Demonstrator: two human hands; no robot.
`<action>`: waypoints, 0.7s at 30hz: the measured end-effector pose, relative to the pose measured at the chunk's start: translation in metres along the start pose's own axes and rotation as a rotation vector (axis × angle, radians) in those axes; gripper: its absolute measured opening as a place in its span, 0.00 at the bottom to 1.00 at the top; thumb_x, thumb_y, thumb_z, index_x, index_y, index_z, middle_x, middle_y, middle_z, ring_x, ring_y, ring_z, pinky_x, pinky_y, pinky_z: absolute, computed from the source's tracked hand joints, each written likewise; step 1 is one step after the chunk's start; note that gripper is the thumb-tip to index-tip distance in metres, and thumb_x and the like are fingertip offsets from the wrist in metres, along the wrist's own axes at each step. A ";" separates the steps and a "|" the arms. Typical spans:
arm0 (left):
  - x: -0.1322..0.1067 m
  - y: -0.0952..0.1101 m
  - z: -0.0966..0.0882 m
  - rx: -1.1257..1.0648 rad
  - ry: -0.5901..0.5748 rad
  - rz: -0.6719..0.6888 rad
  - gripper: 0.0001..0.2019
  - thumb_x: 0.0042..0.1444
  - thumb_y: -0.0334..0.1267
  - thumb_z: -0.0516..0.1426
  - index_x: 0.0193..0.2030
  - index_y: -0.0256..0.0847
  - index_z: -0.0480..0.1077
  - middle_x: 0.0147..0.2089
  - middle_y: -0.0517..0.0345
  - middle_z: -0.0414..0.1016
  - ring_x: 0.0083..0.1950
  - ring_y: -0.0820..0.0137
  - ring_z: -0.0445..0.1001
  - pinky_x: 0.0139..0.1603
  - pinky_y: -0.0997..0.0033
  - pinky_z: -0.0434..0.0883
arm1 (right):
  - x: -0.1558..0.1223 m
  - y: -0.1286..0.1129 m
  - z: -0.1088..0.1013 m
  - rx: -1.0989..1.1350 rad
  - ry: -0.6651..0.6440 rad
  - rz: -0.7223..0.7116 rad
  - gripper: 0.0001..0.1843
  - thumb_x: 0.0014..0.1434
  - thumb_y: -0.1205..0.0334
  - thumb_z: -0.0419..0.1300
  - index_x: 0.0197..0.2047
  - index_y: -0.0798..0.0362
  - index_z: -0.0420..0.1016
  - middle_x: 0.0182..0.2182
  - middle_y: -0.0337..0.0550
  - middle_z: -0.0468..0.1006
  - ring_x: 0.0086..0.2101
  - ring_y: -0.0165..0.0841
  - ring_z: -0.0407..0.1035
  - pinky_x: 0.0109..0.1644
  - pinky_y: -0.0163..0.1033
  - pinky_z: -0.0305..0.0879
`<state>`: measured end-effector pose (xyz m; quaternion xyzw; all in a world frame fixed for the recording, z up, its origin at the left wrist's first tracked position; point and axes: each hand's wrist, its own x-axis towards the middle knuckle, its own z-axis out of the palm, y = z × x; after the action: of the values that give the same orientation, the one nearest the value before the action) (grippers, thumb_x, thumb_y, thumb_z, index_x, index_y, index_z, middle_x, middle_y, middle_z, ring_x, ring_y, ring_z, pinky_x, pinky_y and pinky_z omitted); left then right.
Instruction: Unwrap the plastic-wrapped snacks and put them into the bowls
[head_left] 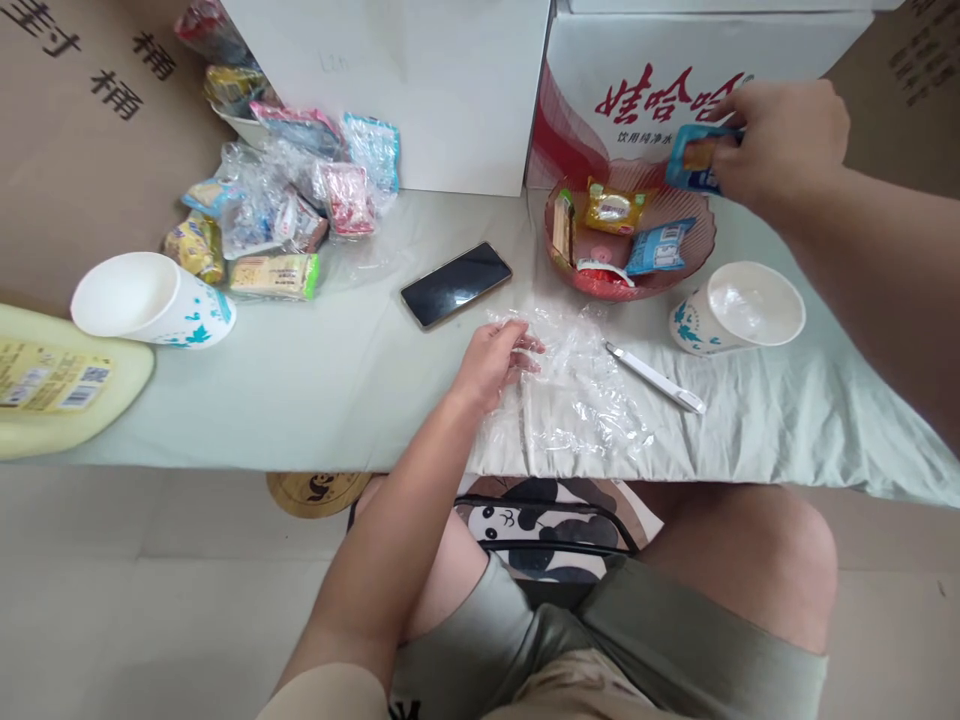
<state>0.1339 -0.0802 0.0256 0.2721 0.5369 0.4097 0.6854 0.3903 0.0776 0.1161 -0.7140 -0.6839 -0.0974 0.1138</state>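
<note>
My right hand is closed on a small blue snack packet, held above the back right rim of a pink ribbed bowl. Inside the bowl lie a yellow snack packet, a blue snack packet, a red and white packet and a narrow wrapped snack. On the table, my left hand has its fingers curled at the left edge of a crumpled clear plastic bag, seemingly gripping it. A white utility knife rests by the bag's right side.
A smartphone lies left of the bowl. Paper cups stand at right and left, the left one tipped. Wrapped snacks pile up at back left, near a pale yellow jug. White boxes line the back.
</note>
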 end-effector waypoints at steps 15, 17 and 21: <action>0.004 -0.001 -0.002 -0.031 -0.002 -0.003 0.09 0.58 0.39 0.57 0.30 0.38 0.64 0.27 0.59 0.75 0.18 0.80 0.68 0.16 0.79 0.51 | 0.020 -0.042 0.014 0.108 -0.080 -0.036 0.24 0.62 0.72 0.52 0.59 0.60 0.77 0.59 0.56 0.75 0.62 0.45 0.66 0.61 0.50 0.59; 0.004 0.000 -0.003 -0.031 -0.003 -0.005 0.09 0.58 0.38 0.57 0.30 0.38 0.64 0.27 0.59 0.75 0.18 0.80 0.68 0.16 0.80 0.51 | 0.024 -0.045 0.021 0.126 -0.102 0.010 0.24 0.61 0.72 0.52 0.58 0.60 0.77 0.58 0.54 0.76 0.61 0.44 0.66 0.59 0.50 0.59; 0.005 0.000 -0.003 -0.026 -0.003 -0.008 0.08 0.58 0.38 0.57 0.30 0.38 0.64 0.27 0.58 0.75 0.18 0.80 0.68 0.15 0.80 0.49 | 0.031 -0.046 0.030 0.094 -0.132 -0.002 0.21 0.61 0.68 0.55 0.55 0.66 0.76 0.57 0.56 0.76 0.61 0.45 0.65 0.60 0.52 0.58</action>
<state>0.1316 -0.0759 0.0222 0.2616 0.5317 0.4132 0.6914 0.3457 0.1177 0.0979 -0.7122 -0.6943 -0.0179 0.1018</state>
